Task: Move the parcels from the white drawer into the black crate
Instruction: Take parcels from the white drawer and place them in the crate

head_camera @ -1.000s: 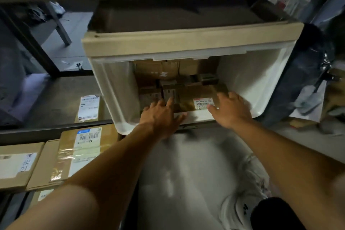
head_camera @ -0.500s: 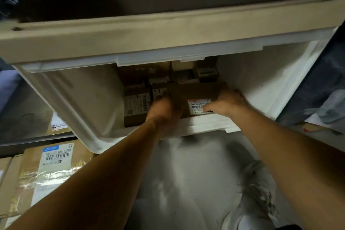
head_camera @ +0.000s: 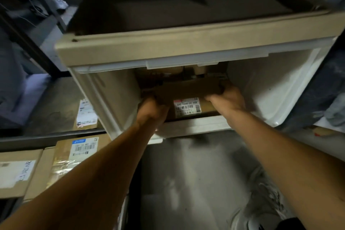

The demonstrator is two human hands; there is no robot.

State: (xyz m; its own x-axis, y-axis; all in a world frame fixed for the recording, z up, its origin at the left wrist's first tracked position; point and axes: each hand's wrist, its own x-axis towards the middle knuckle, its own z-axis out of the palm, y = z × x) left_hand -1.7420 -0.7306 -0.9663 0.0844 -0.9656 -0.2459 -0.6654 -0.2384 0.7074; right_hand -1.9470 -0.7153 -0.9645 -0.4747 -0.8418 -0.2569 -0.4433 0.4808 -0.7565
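1. You are at the pick-up step: both hands are inside the white drawer (head_camera: 280, 87), which stands pulled out beneath its beige frame (head_camera: 186, 46).
2. Your left hand (head_camera: 151, 112) grips the near-left corner of the brown parcel (head_camera: 188, 91), its fingers curled round the edge. Your right hand (head_camera: 225, 99) holds the right end, with its fingers wrapped over the far side and out of sight.
3. The parcel sits at the near wall of the drawer, its white barcode label (head_camera: 187, 108) facing you, and it looks tilted up at the near edge. More parcels (head_camera: 160, 74) lie behind it, deeper in the shadow.
4. The black crate does not show clearly here, so I cannot tell you where it stands. The pale surface below the drawer is too blurred to name.
5. As I judge it, the next move calls for lifting the parcel above the drawer's near lip, keeping it level between both hands, then drawing it towards you before you turn to the crate.
6. The labelled cartons (head_camera: 82, 147) at the left are no part of this load.
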